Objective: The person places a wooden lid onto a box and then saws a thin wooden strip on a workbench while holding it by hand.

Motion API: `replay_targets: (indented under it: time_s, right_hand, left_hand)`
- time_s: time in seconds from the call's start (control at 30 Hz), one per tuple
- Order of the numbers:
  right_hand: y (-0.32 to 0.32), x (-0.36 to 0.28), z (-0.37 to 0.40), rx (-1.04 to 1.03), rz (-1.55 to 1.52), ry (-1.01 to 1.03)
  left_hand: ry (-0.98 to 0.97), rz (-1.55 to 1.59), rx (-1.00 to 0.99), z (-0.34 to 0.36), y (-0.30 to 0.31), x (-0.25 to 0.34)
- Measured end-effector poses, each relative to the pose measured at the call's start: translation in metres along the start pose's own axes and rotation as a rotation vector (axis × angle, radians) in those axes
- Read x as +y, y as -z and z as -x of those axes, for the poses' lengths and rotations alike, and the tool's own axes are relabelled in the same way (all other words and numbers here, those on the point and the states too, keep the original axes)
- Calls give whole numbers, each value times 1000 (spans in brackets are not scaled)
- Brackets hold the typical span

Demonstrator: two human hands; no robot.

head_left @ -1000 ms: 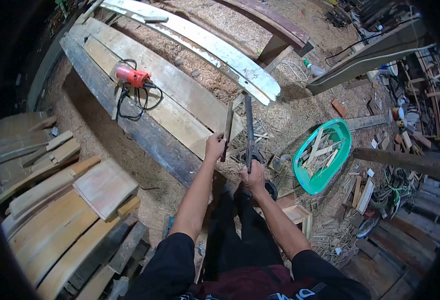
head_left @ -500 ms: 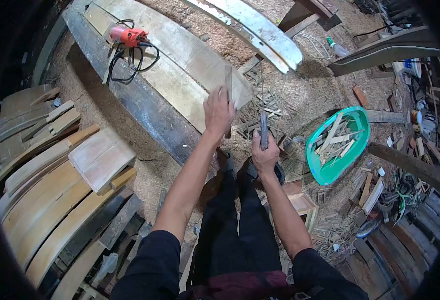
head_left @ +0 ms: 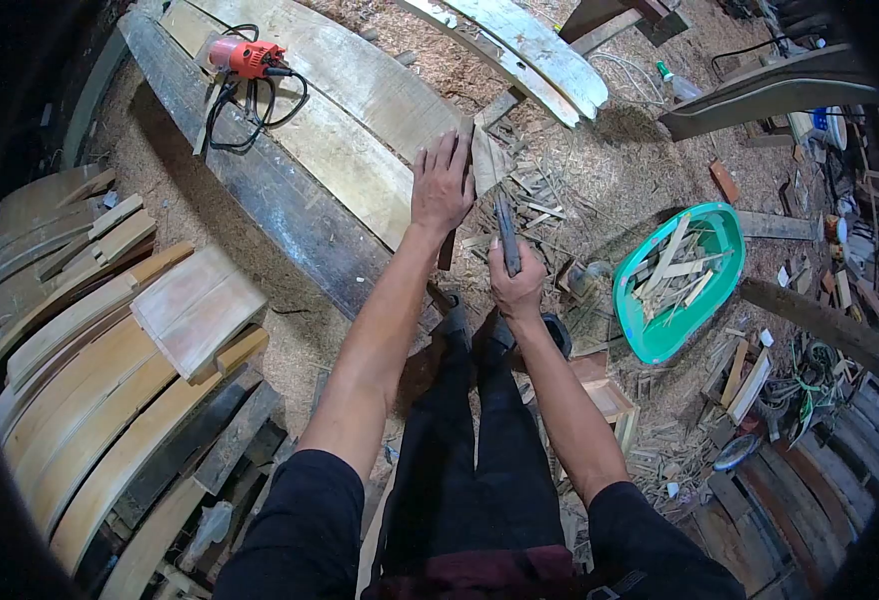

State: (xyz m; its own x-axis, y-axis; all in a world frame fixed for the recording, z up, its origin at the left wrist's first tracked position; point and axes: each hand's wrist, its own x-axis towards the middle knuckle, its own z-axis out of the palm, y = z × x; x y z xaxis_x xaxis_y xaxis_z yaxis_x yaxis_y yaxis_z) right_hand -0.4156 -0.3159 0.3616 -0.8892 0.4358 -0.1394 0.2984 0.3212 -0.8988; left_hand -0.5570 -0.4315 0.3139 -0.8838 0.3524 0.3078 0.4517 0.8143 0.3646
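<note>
My left hand (head_left: 442, 188) presses on the end of a pale wooden board (head_left: 350, 150), its fingers spread beside and against a narrow dark wooden strip (head_left: 448, 250) lying across the board's end. Closed round the handle of a long dark tool (head_left: 507, 230), my right hand (head_left: 520, 280) is just right of the board end. The tool points up and away, its far tip by the board's corner; its exact kind I cannot make out.
A red power tool (head_left: 252, 58) with a black cord rests on the board. At right stands a green basin (head_left: 660, 350) of wood scraps. Curved wooden pieces (head_left: 100, 400) are stacked at left. Shavings cover the floor, and a white-painted curved plank (head_left: 530, 50) lies ahead.
My right hand has moved up and left, bringing the tool to the board's end. My left hand has shifted slightly up and right and now lies flatter against the strip.
</note>
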Motion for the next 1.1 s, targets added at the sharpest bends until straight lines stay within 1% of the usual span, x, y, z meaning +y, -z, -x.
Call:
replay_targets:
  time_s: [0.07, 0.2, 0.33, 0.5, 0.67, 0.8, 0.9, 0.97, 1.1]
  right_hand:
    - [-3, 9, -5, 0, -4, 24]
    - [-12, 27, -14, 22, -14, 93]
    - [-11, 29, -22, 17, -75, 61]
    - [-4, 33, -28, -22, -94, 10]
    - [2, 38, -27, -81, -69, 14]
    - [2, 34, -26, -73, -77, 15]
    - [9, 32, -29, -121, -100, 1]
    - [8, 39, -35, -127, -84, 17]
    - [4, 32, -39, -112, -45, 63]
  left_hand:
    - [-1, 22, 41, -7, -1, -3]
    - [37, 55, 62, -24, -8, -8]
    - [76, 64, 89, -30, -13, -9]
    - [84, 83, 86, -30, -12, -11]
    - [93, 77, 78, -31, -11, -10]
    - [100, 29, 51, -33, -12, -8]
    - [116, -11, 25, -32, -11, -7]
    - [92, -27, 45, -34, -8, -5]
    - [99, -32, 29, -33, -9, -5]
